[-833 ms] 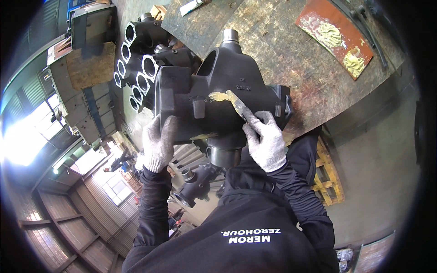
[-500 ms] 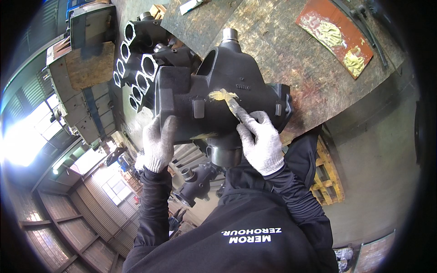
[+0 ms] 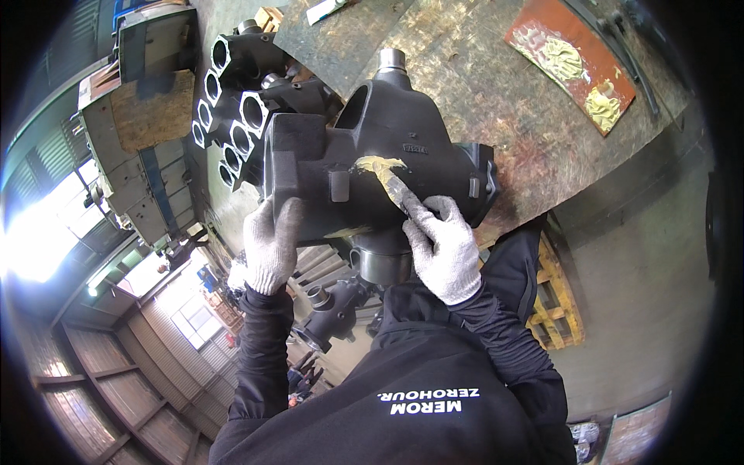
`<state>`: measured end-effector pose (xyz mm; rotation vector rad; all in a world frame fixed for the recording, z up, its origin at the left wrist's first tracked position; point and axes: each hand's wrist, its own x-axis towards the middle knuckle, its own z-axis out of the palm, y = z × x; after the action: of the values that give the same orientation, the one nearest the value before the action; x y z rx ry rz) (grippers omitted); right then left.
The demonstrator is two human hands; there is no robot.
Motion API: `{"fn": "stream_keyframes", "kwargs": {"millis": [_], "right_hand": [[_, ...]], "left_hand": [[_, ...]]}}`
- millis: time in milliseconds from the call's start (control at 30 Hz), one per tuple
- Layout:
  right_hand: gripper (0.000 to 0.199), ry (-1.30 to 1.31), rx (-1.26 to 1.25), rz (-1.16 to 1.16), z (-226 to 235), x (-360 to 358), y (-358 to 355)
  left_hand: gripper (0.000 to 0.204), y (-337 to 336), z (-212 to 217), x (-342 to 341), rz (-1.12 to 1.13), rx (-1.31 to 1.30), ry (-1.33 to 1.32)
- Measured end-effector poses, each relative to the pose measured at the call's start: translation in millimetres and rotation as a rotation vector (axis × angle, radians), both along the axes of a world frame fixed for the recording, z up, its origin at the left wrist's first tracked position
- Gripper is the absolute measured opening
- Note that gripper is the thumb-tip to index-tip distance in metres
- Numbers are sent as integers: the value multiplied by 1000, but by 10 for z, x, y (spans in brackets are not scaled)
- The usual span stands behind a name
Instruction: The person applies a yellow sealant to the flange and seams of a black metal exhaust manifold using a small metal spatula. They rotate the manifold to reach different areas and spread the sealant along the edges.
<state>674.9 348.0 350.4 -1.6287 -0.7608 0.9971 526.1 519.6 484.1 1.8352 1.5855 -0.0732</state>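
Note:
A large black metal casting (image 3: 310,159) lies on the worktable in front of me, with a bright machined stub at its far end and another at its near end. My left hand (image 3: 270,246), in a whitish knit glove, grips its near left edge, thumb on top. In my gloved right hand (image 3: 446,252) is a putty knife (image 3: 397,192), index finger stretched along it. The blade tip touches a patch of yellowish putty (image 3: 378,164) on the casting's upper face. A second thin putty smear (image 3: 347,232) shows on the near side.
A reddish-brown board (image 3: 593,81) with two heaps of yellow putty lies at the table's far right, beside dark bars. Several black castings (image 3: 256,54) with pale flange faces stand at far left. Another casting (image 3: 329,314) sits below, near a yellow pallet (image 3: 554,298).
The putty knife has drawn slightly toward me with my right hand. The putty patch now stretches a little further along the blade. My left hand has stayed on the casting's edge.

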Motion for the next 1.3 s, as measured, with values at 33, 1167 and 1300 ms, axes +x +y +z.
{"fn": "stream_keyframes", "kwargs": {"millis": [33, 1167, 1300], "right_hand": [[41, 18, 9, -13, -8, -10, -14], [44, -275, -300, -201, -819, 543, -936], [37, -400, -489, -359, -1420, 1071, -1313]], "left_hand": [[37, -1, 4, 3, 2, -5, 5], [44, -15, -24, -54, -55, 60, 29], [43, -3, -18, -150, -34, 38, 18]]}}
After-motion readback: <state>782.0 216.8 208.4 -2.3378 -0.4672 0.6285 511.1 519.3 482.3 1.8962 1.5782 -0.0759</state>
